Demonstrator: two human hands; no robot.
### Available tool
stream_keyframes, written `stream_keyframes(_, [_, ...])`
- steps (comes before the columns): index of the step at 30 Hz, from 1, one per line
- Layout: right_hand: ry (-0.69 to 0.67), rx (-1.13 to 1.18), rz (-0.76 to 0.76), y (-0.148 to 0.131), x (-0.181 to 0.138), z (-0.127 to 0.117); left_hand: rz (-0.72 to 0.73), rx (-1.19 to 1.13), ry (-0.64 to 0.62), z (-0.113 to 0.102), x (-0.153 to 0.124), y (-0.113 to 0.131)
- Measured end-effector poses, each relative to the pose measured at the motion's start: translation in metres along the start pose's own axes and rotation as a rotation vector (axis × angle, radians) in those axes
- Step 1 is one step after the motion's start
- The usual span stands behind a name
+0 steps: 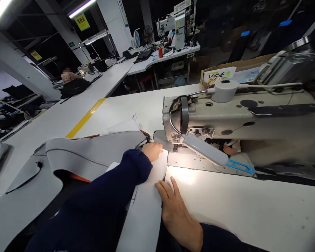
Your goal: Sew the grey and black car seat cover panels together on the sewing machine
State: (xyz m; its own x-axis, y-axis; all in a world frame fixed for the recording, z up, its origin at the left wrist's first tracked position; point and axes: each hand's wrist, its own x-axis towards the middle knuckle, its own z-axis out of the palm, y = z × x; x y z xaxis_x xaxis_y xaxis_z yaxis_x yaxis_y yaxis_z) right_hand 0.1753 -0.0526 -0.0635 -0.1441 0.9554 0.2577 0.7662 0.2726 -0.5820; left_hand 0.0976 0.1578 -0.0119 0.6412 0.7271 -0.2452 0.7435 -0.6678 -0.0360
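Note:
A large grey fabric piece (86, 150) with black seams and orange edging spreads over the left of the white table. My left hand (152, 151) is closed at the upper end of a pale grey fabric panel (147, 206), just left of the sewing machine's needle area; its thumb is hidden. Lower down, my right hand (177, 210) rests its fingertips along the panel's right edge, fingers stretched and thumb apart. The sewing machine (233, 122) stands to the right, its needle and presser foot area (176, 140) lit and apart from both hands.
A grey lamp (206, 148) with a blue end hangs low before the machine. Yellow tape (85, 119) crosses the table at left. Behind stand a cardboard box (203, 78) and another sewing machine (180, 29). A person (68, 75) is at the far left.

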Motion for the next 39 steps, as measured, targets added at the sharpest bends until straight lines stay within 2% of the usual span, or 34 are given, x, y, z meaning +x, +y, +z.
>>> stream_keyframes(3, [0.019, 0.002, 0.02, 0.0, -0.003, 0.009, -0.02, -0.012, 0.013, 0.005, 0.005, -0.001])
stream_keyframes(8, [0.054, -0.108, -0.046, 0.001, -0.005, 0.02, -0.001, -0.026, 0.035, 0.009, 0.008, -0.004])
stream_keyframes(14, [0.061, -0.161, -0.143, 0.014, -0.004, 0.002, 0.05, -0.06, 0.076, 0.009, 0.012, 0.002])
stream_keyframes(21, [0.146, -0.181, -0.158, 0.039, -0.007, -0.017, 0.089, -0.102, 0.109, 0.014, 0.031, 0.017])
stream_keyframes(25, [0.124, -0.22, -0.168, 0.043, -0.005, -0.025, 0.093, -0.103, 0.099, 0.015, 0.038, 0.019])
stream_keyframes(34, [0.138, -0.262, -0.215, 0.046, 0.0, -0.026, 0.097, -0.052, 0.067, 0.016, 0.042, 0.022])
stream_keyframes(37, [0.178, -0.239, -0.178, 0.045, -0.002, -0.025, 0.111, -0.023, 0.083, 0.01, 0.036, 0.023])
stream_keyframes(39, [0.201, -0.186, -0.096, 0.042, -0.005, -0.027, 0.152, 0.01, 0.141, 0.005, 0.025, 0.028])
